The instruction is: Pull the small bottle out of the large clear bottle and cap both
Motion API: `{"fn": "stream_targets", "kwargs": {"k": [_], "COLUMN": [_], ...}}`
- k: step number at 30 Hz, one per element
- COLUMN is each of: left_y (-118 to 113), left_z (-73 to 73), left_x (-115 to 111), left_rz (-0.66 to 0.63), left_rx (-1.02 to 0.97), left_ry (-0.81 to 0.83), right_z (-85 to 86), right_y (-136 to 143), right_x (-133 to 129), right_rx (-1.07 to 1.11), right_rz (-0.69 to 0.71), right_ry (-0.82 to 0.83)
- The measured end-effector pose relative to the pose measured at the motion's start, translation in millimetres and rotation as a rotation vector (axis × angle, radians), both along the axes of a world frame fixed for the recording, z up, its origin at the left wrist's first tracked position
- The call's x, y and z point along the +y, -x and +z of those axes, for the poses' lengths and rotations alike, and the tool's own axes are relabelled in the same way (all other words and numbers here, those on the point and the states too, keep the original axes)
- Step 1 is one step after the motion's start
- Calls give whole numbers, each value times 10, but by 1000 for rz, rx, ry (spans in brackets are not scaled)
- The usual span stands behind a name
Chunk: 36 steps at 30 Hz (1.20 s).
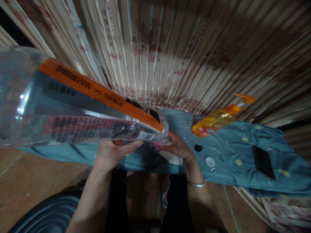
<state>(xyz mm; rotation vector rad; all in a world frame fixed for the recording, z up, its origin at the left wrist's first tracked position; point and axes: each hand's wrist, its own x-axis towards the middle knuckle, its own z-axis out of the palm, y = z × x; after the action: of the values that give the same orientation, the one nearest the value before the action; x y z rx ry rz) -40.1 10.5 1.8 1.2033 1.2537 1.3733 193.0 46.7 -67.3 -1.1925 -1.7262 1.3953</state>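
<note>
A large clear plastic bottle [97,106] with a grey, orange and pink label lies tilted across the view, its near end close to the camera at left. My left hand [118,152] grips it from below; the thumb lies along its lower side and the other fingers are hidden behind it. Around the bottle's far end, my right hand [178,147] is closed, with a silver bangle on that wrist. Just under the right hand is a crumpled white piece [171,157] that looks like tissue or wrapper, with a pink printed part beside it.
On the teal cloth [225,155] stand or lie an orange pump bottle [213,121], a small black cap-like piece [198,148], a white round disc [210,162] and a black phone [263,161]. A pleated curtain [155,55] hangs behind. A black ribbed stool [48,215] is at lower left.
</note>
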Motion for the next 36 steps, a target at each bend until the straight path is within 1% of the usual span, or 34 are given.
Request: {"fn": "stream_targets", "kwargs": {"k": [6, 14, 22, 24, 28, 31, 36], "left_y": [-25, -17, -50, -41, -2, 12, 6], "left_z": [53, 49, 84, 78, 41, 27, 36], "left_x": [1, 6, 6, 6, -3, -14, -13], "left_rz": [34, 37, 39, 45, 19, 11, 27], "left_rx": [-50, 0, -28, -15, 43, 38, 23], "left_ry": [-13, 1, 9, 1, 23, 32, 0], "right_z": [7, -6, -17, -25, -20, 0, 24], "right_y": [4, -1, -10, -13, -12, -7, -1], "right_x": [-4, 2, 8, 12, 10, 4, -2], "right_rx": [-13, -7, -8, -21, -20, -7, 6], "right_rz": [-9, 1, -1, -2, 5, 8, 5], "right_ry": [2, -3, -14, -22, -17, -8, 12]}}
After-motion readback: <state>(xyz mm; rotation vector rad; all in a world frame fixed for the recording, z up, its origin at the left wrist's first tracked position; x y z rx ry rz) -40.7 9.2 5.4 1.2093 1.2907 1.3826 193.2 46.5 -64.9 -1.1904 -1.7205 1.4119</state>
